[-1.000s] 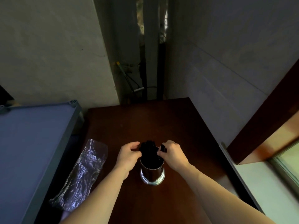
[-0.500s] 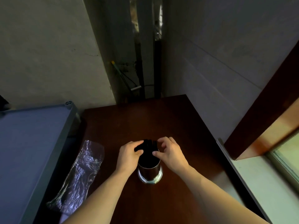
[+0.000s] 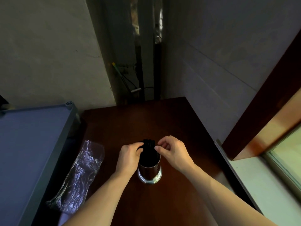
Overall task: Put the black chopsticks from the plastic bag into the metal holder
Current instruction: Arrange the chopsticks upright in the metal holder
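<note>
A shiny metal holder (image 3: 149,174) stands upright on the dark wooden table (image 3: 162,121). A bundle of black chopsticks (image 3: 148,148) stands in it, tops sticking out above the rim. My left hand (image 3: 129,156) wraps the left side of the bundle, fingers curled against it. My right hand (image 3: 172,151) is at the bundle's right, thumb and fingertips touching the chopstick tops. The crumpled clear plastic bag (image 3: 79,175) lies flat at the table's left edge; it looks empty, though I cannot tell for sure in the dim light.
A grey-blue shelf top (image 3: 32,144) runs along the left, beside the table. Walls close in behind and on the right. A pale ledge and window frame (image 3: 268,173) lie to the right of the table.
My right hand has opened a little and shifted to the chopstick tops. The left hand stays on the bundle. The view has tilted slightly.
</note>
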The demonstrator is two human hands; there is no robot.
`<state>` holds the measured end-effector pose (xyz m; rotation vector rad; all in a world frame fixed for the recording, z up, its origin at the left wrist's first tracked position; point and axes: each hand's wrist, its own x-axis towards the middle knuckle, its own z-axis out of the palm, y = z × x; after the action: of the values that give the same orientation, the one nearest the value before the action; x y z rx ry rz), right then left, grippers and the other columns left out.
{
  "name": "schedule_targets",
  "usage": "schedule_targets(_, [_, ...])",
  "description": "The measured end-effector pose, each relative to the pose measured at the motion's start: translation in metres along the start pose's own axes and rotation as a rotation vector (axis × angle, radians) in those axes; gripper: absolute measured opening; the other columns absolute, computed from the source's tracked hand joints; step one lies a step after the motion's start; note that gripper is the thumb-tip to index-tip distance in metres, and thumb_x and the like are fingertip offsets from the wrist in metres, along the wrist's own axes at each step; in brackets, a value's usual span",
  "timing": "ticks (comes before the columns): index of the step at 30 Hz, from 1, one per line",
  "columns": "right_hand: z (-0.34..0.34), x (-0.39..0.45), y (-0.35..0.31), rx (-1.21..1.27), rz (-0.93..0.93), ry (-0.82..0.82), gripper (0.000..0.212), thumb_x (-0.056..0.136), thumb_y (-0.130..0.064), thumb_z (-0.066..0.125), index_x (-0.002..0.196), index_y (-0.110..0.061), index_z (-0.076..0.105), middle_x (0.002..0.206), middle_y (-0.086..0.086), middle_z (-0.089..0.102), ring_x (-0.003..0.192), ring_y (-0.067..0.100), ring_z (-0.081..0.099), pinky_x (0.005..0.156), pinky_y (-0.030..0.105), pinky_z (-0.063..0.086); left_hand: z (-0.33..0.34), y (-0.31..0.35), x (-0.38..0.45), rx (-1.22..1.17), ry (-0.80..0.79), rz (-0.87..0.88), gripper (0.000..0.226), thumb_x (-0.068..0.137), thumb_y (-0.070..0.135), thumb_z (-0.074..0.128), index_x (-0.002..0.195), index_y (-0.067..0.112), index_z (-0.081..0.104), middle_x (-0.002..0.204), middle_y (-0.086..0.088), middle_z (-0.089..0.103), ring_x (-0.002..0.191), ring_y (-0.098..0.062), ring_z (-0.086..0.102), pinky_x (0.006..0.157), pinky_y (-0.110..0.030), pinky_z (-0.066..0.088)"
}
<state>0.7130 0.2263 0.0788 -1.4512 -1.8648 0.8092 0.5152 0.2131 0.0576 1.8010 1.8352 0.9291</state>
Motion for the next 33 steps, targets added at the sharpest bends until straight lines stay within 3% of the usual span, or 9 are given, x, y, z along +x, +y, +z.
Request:
schedule_targets(3, [0.004,-0.002,-0.002,-0.003,-0.017,-0.007,0.012,0.092,-0.04,0.071,0.095,-0.028,0.068,0.09,-0.011,0.062,0.075,0.004,0.058,0.06,0.014,0.046,-0.006,0.002,-0.001,-0.002,0.017,0.04,0.028,0.094,0.009,0.068,0.121,0.014,0.073,0.107,-0.005,0.077,0.086,-0.015,0.075,0.078,-0.02,0.06])
schedule_targets(6, [0.008,-0.003,-0.003,-0.012,-0.028,-0.024,0.011,0.094,-0.04,0.068,0.092,-0.028,0.069,0.088,-0.01,0.063,0.076,0.006,0.059,0.06,0.016,0.046,-0.014,0.003,0.001,-0.022,0.019,0.053,0.023,0.093,0.008,0.069,0.114,0.012,0.076,0.099,-0.006,0.078,0.082,-0.013,0.074,0.075,-0.021,0.06])
schedule_targets(9, [0.01,-0.004,-0.003,-0.02,-0.017,-0.042,0.014,0.095,-0.039,0.066,0.093,-0.026,0.07,0.088,-0.01,0.064,0.077,0.007,0.06,0.06,0.018,0.046,-0.024,0.006,0.004,0.005,0.024,0.075,0.018,0.092,0.008,0.069,0.108,0.011,0.078,0.085,0.003,0.073,0.07,-0.005,0.066,0.066,-0.014,0.054])
schedule_targets(13, [0.011,-0.005,-0.007,0.003,0.022,-0.073,0.015,0.096,-0.04,0.066,0.093,-0.026,0.07,0.085,-0.008,0.066,0.073,0.008,0.061,0.058,0.017,0.046,-0.044,0.014,0.009,0.075,-0.015,0.109,0.017,0.094,0.013,0.068,0.108,0.015,0.077,0.079,0.008,0.067,0.067,-0.004,0.067,0.065,-0.025,0.06])
schedule_targets(17, [0.018,-0.007,-0.013,0.08,0.06,-0.162,0.016,0.096,-0.041,0.066,0.087,-0.028,0.07,0.071,-0.007,0.063,0.055,0.005,0.05,0.048,0.019,0.038,-0.065,0.025,0.017,0.085,-0.046,0.111,0.019,0.095,0.015,0.068,0.111,0.015,0.077,0.075,0.01,0.063,0.061,0.001,0.063,0.058,-0.009,0.051])
schedule_targets(21, [0.029,-0.012,-0.02,0.174,0.131,-0.172,0.018,0.096,-0.043,0.065,0.089,-0.027,0.07,0.071,-0.005,0.065,0.054,0.006,0.053,0.047,0.018,0.038,-0.086,0.038,0.022,0.07,-0.037,0.121,0.018,0.095,0.014,0.067,0.11,0.015,0.077,0.069,0.017,0.057,0.054,0.005,0.061,0.055,-0.001,0.044])
schedule_targets(24, [0.038,-0.018,-0.025,0.263,0.225,-0.002,0.017,0.096,-0.044,0.065,0.094,-0.027,0.067,0.084,-0.003,0.071,0.066,0.012,0.067,0.053,0.021,0.048,-0.102,0.042,0.027,0.075,-0.004,0.13,0.018,0.095,0.015,0.067,0.109,0.019,0.077,0.068,0.016,0.06,0.061,0.014,0.062,0.054,-0.001,0.043])
schedule_targets(27, [0.044,-0.02,-0.025,0.31,0.301,0.174,0.029,0.093,-0.051,0.064,0.106,-0.026,0.06,0.099,-0.003,0.067,0.085,0.011,0.067,0.063,0.021,0.051,-0.117,0.042,0.033,0.059,0.033,0.132,0.017,0.095,0.014,0.068,0.107,0.021,0.077,0.066,0.009,0.066,0.061,0.004,0.065,0.056,-0.007,0.049])
schedule_targets(33, [0.051,-0.014,-0.026,0.342,0.357,0.166,0.072,0.088,-0.073,0.053,0.138,-0.022,0.046,0.134,-0.004,0.044,0.117,0.014,0.052,0.079,0.02,0.045,-0.129,0.039,0.037,0.019,0.074,0.112,0.015,0.094,0.014,0.07,0.104,0.021,0.078,0.062,0.007,0.068,0.055,-0.002,0.066,0.06,-0.017,0.054])
